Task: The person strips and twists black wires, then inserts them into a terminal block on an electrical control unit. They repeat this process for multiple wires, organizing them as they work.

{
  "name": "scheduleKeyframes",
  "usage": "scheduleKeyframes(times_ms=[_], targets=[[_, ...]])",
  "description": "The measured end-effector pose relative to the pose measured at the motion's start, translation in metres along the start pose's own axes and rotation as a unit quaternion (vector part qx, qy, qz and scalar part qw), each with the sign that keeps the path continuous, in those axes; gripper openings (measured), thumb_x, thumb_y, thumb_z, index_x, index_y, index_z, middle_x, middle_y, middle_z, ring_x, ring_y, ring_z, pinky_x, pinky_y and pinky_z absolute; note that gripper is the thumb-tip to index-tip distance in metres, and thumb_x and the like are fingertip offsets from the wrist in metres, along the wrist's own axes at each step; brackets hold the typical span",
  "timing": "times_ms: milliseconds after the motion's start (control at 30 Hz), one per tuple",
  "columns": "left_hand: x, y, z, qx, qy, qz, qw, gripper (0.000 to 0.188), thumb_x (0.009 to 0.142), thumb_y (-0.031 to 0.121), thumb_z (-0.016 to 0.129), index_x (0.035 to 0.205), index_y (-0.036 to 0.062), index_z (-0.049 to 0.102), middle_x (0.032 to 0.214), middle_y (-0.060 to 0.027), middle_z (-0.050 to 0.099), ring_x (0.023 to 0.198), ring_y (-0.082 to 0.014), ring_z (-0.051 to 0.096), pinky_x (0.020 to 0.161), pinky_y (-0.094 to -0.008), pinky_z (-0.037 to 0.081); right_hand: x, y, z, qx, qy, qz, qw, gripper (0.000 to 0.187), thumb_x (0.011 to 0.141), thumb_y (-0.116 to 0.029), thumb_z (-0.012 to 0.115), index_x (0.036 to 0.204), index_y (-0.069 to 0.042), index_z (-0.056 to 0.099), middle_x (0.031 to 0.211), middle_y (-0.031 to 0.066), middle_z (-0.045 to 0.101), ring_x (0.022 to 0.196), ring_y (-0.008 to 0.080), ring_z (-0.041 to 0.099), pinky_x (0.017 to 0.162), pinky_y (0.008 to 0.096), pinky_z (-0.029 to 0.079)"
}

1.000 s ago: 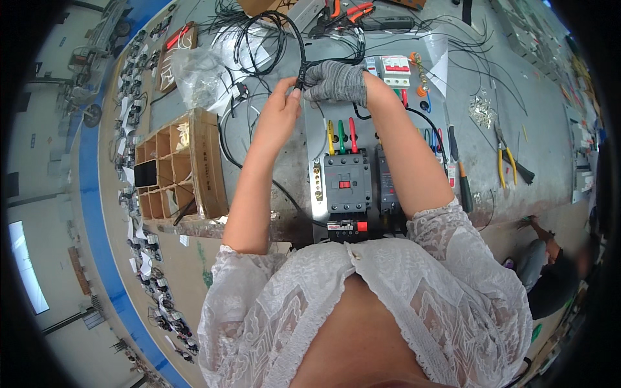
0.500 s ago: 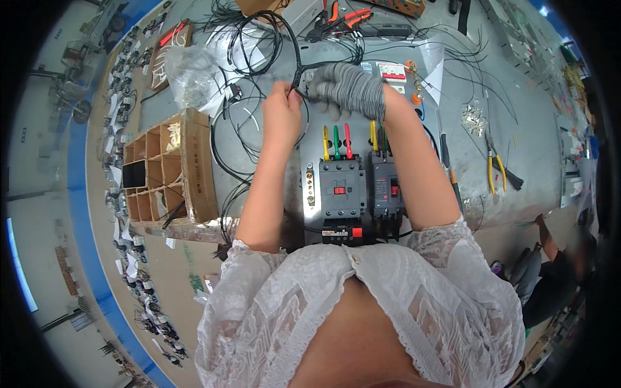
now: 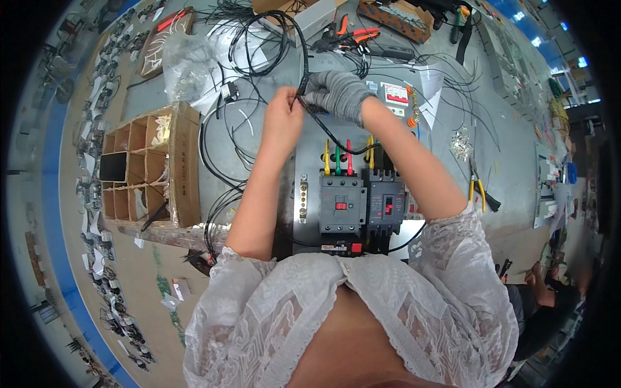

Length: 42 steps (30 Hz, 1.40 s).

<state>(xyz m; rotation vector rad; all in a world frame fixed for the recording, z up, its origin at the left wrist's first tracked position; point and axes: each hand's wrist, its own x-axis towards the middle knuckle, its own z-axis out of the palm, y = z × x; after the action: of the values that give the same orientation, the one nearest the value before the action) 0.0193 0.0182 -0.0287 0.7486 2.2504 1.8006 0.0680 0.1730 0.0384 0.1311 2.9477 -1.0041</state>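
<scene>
A black cable bundle (image 3: 306, 61) comes down from the coils at the back and passes between my hands. My bare left hand (image 3: 283, 118) pinches it, thumb and fingers together. In a grey knitted glove, my right hand (image 3: 337, 96) is closed around the bundle just to the right. Below the hands a black branch (image 3: 330, 132) curves right towards the yellow-sleeved wires. Under my forearms stand a dark grey contactor (image 3: 343, 205) and a circuit breaker (image 3: 386, 205), with yellow, green and red sleeved leads (image 3: 337, 160) behind them. A brass terminal strip (image 3: 303, 200) sits to the contactor's left.
To the left stands a divided cardboard box (image 3: 184, 168). Coiled black wires (image 3: 259, 45) and a clear plastic bag (image 3: 184, 61) lie behind it. Orange-handled pliers (image 3: 359, 33) are at the back, yellow-handled pliers (image 3: 477, 187) at right, near small loose metal parts (image 3: 460, 143). Another person (image 3: 550, 304) is at lower right.
The branch that ran above my gloved hand now hangs below it, curving right. My hands stay together on the bundle. The whole view has shifted slightly.
</scene>
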Motion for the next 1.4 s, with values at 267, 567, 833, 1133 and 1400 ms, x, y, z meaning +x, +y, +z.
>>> scheduleKeyframes(times_ms=[267,567,833,1133,1400], targets=[[-0.008,0.038,0.004,0.097,0.046,-0.009,0.994,0.017,0.089,0.014,0.059,0.090,-0.0035,0.057,0.066,-0.0062,0.057,0.058,-0.0109,0.045,0.055,-0.0269,0.040,0.034,0.005,-0.034,-0.236,0.007,-0.150,0.960,0.017,0.079,-0.024,0.061,0.092,-0.013,0.065,0.089,0.0103,0.065,0.085,0.0319,0.062,0.075,0.0407,0.050],[-0.010,0.034,0.008,0.109,0.080,-0.001,0.991,0.018,0.087,0.015,0.059,0.085,-0.0029,0.056,0.067,-0.0187,0.060,0.059,-0.0335,0.058,0.055,-0.0379,0.044,-0.002,0.005,-0.018,-0.178,0.247,-0.170,0.937,0.023,0.080,-0.026,0.064,0.093,-0.008,0.065,0.091,0.0092,0.065,0.081,0.0300,0.062,0.074,0.0378,0.049],[-0.018,0.030,0.015,0.110,0.037,0.025,0.993,0.017,0.092,0.012,0.053,0.097,-0.0033,0.054,0.073,-0.0052,0.058,0.058,-0.0102,0.047,0.054,-0.0245,0.039,-0.023,0.013,0.025,0.506,0.005,0.171,0.845,0.031,0.090,-0.034,0.058,0.083,-0.005,0.061,0.063,0.0008,0.056,0.047,0.0062,0.046,0.041,0.0209,0.037],[-0.021,0.043,0.002,-0.223,-0.028,-0.214,0.951,0.011,0.092,0.016,0.053,0.093,0.0060,0.055,0.072,-0.0002,0.057,0.053,-0.0029,0.040,0.046,-0.0185,0.029,-0.012,0.024,0.050,0.593,0.043,0.163,0.788,0.027,0.087,-0.030,0.064,0.079,-0.004,0.061,0.061,0.0005,0.055,0.046,0.0065,0.042,0.040,0.0212,0.032],[-0.025,0.035,0.009,-0.208,-0.007,-0.205,0.956,0.008,0.092,0.016,0.054,0.090,0.0082,0.054,0.070,0.0036,0.053,0.052,-0.0015,0.036,0.045,-0.0182,0.027,-0.019,0.016,0.040,0.503,-0.002,0.149,0.851,0.024,0.084,-0.023,0.066,0.089,0.000,0.062,0.069,0.0035,0.061,0.057,0.0104,0.055,0.050,0.0227,0.045]])
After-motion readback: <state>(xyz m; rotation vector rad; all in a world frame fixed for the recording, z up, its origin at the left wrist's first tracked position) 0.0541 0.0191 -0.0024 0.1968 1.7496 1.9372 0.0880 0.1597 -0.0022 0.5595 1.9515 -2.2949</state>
